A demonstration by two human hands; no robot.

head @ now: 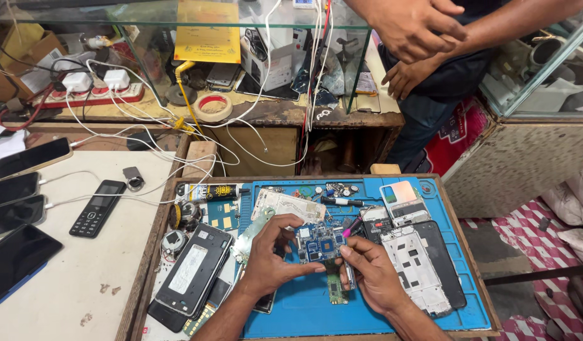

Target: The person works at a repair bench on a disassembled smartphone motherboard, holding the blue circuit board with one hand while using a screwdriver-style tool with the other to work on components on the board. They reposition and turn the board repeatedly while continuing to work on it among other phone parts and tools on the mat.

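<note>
Blue rubber mat [304,309] lies under my hands on the bench; right of them the stripped phone frame [414,265] shows the phone already opened; between them my left hand [269,259] pinches the blue circuit board [320,243]; my right hand [370,275] grips a pink-tipped tool [351,227] against it, so board work seems unfinished.

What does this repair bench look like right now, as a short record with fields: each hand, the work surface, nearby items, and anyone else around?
left hand: steadies the blue circuit board by its left edge
right hand: holds a pink-tipped tool against the board's right side
work surface: blue mat in a wooden tray
right of the hands: white phone frame
left of the hands: opened phone body
off the tray: black keypad phone on the white table
other person: stands behind the glass counter, hands together
</note>
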